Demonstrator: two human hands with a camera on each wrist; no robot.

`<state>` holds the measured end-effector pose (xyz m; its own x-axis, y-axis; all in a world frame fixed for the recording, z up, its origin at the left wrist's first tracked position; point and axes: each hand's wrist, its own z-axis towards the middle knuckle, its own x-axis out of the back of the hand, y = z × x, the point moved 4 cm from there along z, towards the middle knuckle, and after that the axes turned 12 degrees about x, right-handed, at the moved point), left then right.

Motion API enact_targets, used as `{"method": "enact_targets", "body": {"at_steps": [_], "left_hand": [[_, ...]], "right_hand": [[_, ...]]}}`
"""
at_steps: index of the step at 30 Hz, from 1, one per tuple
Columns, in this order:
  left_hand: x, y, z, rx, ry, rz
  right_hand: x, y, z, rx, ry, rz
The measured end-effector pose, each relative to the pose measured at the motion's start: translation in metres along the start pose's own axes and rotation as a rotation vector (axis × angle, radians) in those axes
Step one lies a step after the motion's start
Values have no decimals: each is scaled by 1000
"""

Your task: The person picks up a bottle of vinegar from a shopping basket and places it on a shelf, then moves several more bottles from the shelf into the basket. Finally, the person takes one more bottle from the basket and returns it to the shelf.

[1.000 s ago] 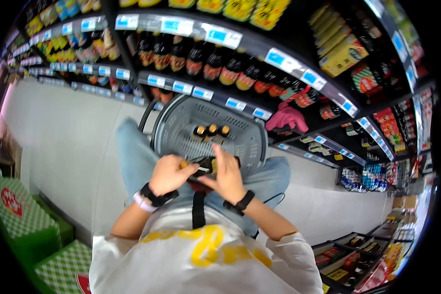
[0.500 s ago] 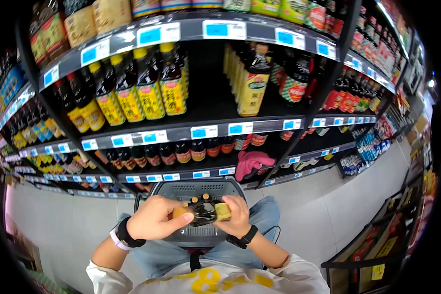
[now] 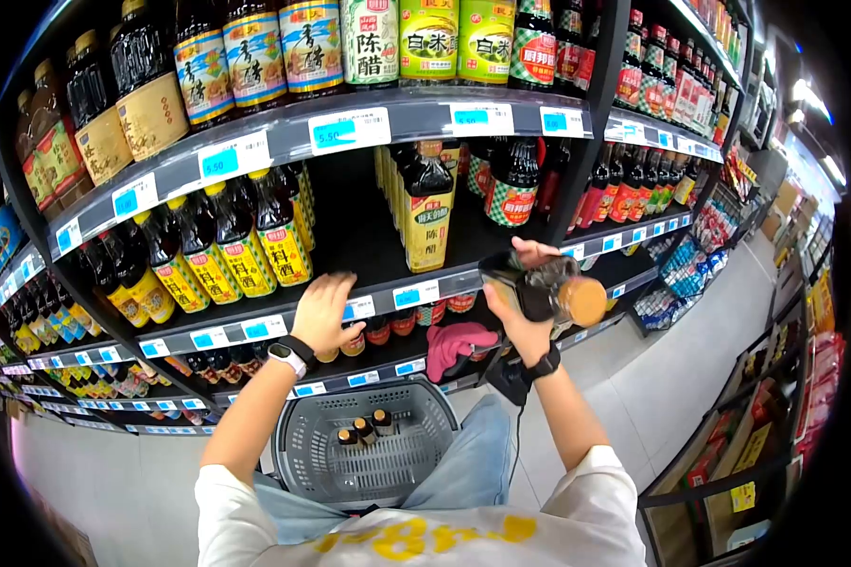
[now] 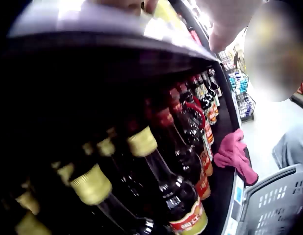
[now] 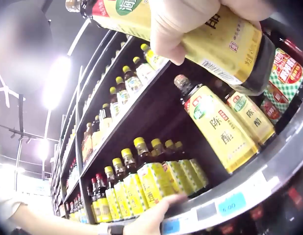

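My right hand (image 3: 525, 317) grips a dark vinegar bottle (image 5: 217, 41) with a gold label; its orange cap (image 3: 582, 300) points back toward me in the head view. The bottle is tilted, off the shelf, right of a matching vinegar bottle (image 3: 427, 222) standing at the shelf front. My left hand (image 3: 321, 312) lies at the front edge of that same shelf, fingers fairly straight and holding nothing. Just left of it stands a row of yellow-label cooking wine bottles (image 3: 281, 231).
A grey shopping basket (image 3: 298, 444) sits on the floor before my legs, with several capped bottles (image 3: 364, 430) inside. A pink cloth (image 3: 454, 350) hangs over the lower shelf. Above runs another shelf of vinegar bottles (image 3: 309, 47). An aisle floor (image 3: 652, 397) stretches to the right.
Both hands have gone from over the basket up to the shelf. The bottle, earlier between both hands, is now in the right one only; the left has let go. The view has tilted up.
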<state>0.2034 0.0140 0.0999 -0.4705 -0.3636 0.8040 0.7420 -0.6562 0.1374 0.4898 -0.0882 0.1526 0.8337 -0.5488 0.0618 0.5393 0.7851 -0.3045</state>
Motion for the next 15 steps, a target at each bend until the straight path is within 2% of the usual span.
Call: {"method": "enact_targets", "body": {"at_steps": [1,2,4,5,6,9,15], "left_hand": [[-5,2,1,-57,57,55],[-10,2,0,-18,121,72],[-15,2,0,38,185,65],[-15,4,0,38,240,60],[-17,2,0,50,238,47],[-16,1,-2,46,252,51],[-21,-2,-3,55,277,77]], "right_hand": [[-1,13,6,-18,11,15],[-2,21,13,-64,2,-128],[-14,44,15,-328,98,68],[-20,52,19,-264,58,-2],[-26,75,16,-273,92,92],[-44,97,19,-245,112,63],[-69,126,12,-303,104,254]]}}
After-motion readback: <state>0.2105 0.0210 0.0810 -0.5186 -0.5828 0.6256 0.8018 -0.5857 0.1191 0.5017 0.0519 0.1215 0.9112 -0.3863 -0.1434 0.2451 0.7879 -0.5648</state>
